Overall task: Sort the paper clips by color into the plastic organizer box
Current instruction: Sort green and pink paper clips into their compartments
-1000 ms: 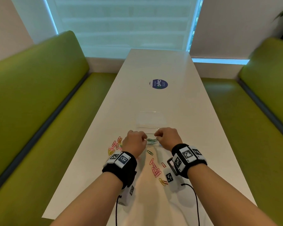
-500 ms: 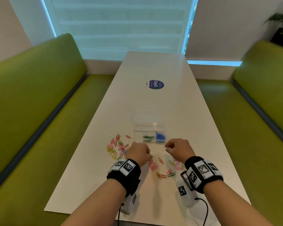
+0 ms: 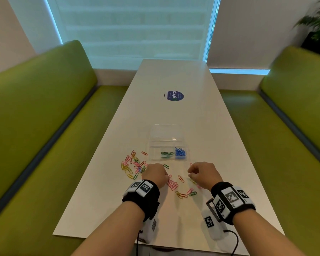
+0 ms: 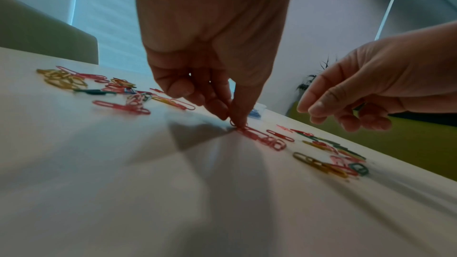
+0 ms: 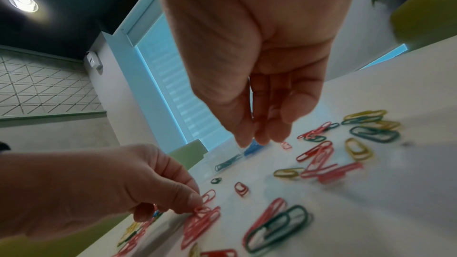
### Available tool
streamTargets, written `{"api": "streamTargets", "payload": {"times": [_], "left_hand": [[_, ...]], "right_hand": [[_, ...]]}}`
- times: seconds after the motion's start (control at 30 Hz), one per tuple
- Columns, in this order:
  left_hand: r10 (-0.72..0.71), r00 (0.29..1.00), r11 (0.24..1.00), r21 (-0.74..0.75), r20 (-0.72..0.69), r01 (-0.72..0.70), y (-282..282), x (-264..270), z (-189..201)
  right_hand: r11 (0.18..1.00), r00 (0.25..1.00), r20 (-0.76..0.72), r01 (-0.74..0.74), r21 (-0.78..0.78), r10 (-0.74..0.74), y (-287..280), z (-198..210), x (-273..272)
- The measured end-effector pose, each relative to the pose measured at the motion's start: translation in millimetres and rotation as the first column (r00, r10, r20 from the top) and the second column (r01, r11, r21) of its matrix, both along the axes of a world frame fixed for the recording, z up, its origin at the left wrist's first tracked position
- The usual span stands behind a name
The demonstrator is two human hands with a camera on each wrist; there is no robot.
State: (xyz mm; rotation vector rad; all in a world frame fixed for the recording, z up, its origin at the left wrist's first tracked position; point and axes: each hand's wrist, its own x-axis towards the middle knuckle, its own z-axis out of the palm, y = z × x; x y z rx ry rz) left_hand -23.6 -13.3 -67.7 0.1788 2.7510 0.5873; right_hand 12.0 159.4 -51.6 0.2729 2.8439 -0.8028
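Observation:
The clear plastic organizer box (image 3: pixel 151 145) lies open on the white table, with green clips (image 3: pixel 167 155) in one near compartment and blue clips (image 3: pixel 180 154) in the one to its right. Loose pink, yellow, green and red paper clips (image 3: pixel 133 166) are scattered in front of it. My left hand (image 3: pixel 165 179) is down on the table, thumb and forefinger pinching the end of a pink clip (image 4: pixel 249 131) in a small pink cluster (image 5: pixel 197 224). My right hand (image 3: pixel 190 172) hovers just above the right-hand clips (image 5: pixel 319 159), fingers loosely curled (image 5: pixel 262 140), nothing visible in them.
Green benches (image 3: pixel 35 117) run along both sides of the long table. A round blue sticker (image 3: pixel 173 96) lies farther up the tabletop. The table's near edge (image 3: pixel 155 244) is below my wrists. A plant (image 3: pixel 318 24) stands at the far right.
Both hands have drawn back from the organizer box to the loose clips nearer me. The box with its green and blue clips is now uncovered. The left hand has come down on a pink clip.

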Motion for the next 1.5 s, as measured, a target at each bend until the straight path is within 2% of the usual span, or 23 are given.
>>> {"api": "streamTargets", "payload": {"times": [0.27, 0.63, 1.07, 1.5], "left_hand": [[-0.043, 0.998, 0.999, 0.003, -0.039, 0.043, -2.3, 6.8, 1.4], [0.063, 0.993, 0.988, 0.147, -0.101, -0.048, -13.7, 8.3, 3.8], [0.057, 0.993, 0.988, 0.145, -0.107, -0.042, -18.8, 13.3, 4.1], [0.053, 0.989, 0.991, 0.13, -0.139, -0.034, -19.7, 10.9, 13.7]], "right_hand": [[0.999, 0.999, 0.016, -0.029, 0.02, 0.029, -6.9, -0.1, 10.0], [0.983, 0.984, 0.073, -0.168, 0.069, 0.163, -36.2, -5.0, 15.6], [0.984, 0.985, 0.083, -0.158, 0.079, 0.151, -33.2, -6.5, 12.3], [0.972, 0.958, 0.212, -0.216, 0.087, 0.194, -37.5, 1.0, 5.5]]}}
